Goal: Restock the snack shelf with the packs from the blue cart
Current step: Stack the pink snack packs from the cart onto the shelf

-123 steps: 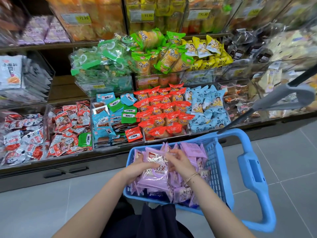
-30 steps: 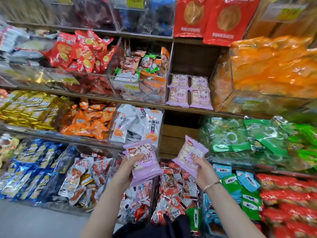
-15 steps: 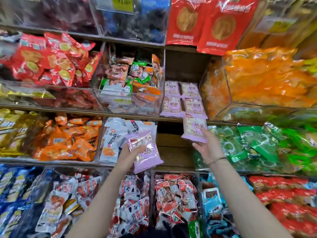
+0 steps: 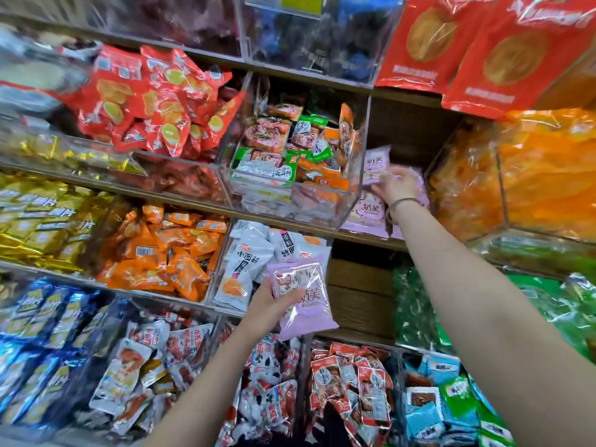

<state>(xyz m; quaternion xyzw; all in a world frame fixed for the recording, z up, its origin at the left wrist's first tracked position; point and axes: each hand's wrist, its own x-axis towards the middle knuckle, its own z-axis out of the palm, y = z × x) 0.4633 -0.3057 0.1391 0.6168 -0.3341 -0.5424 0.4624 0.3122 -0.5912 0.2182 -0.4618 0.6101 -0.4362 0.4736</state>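
The purple pack (image 4: pixel 303 304) in my left hand (image 4: pixel 267 304) reads 奶芙, and so do the stacked purple packs (image 4: pixel 369 209). The white packs (image 4: pixel 240 262) read 小面筋. The yellow price tag (image 4: pixel 301 3) is too blurred to read.

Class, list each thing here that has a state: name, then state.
Left hand: grips purple pack.
Purple pack: held, not yet shelved.
Right hand: on shelf stack, grip blurred.
Shelf stack: purple packs piled beside clear bin.
Clear bin: open-topped, part full.

Wooden shelves (image 4: pixel 364 241) hold rows of clear plastic bins (image 4: pixel 283 201), with a yellow price label (image 4: pixel 301 3) on top.
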